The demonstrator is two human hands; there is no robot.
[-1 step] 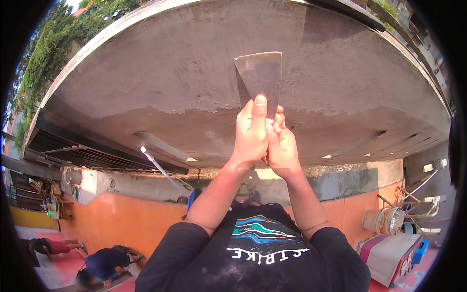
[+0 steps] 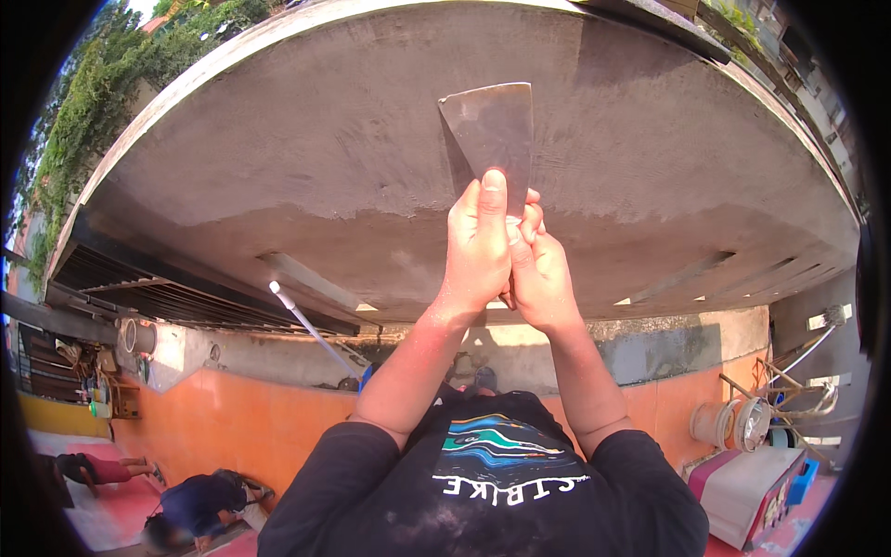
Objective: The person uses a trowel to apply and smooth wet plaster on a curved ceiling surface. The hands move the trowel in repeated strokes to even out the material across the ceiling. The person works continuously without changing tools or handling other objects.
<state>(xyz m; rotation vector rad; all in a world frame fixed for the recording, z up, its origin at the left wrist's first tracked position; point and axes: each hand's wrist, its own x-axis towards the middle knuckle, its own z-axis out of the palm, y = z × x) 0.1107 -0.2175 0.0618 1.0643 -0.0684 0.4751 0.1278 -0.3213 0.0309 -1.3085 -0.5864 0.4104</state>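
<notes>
A wide metal putty knife (image 2: 497, 125) is held up in front of a grey cement wall (image 2: 316, 130), its broad edge pointing upward. It casts a shadow on the wall along its left side; whether the edge touches is hard to tell. My left hand (image 2: 477, 246) is closed around the lower part, the thumb laid flat on the blade. Just to the right and lower, my right hand (image 2: 541, 278) is wrapped against the left one, also gripping. Both hands hide the handle.
Slots open low in the wall, near a dark slatted grille (image 2: 176, 269). A white pole (image 2: 311, 323) leans at the left. Buckets (image 2: 729, 422) and a white-and-maroon box (image 2: 742, 492) stand at lower right. Two other people are at lower left, one in dark blue (image 2: 200, 506).
The putty knife and both hands have slid a little up the wall and slightly to the left. The grip looks the same.
</notes>
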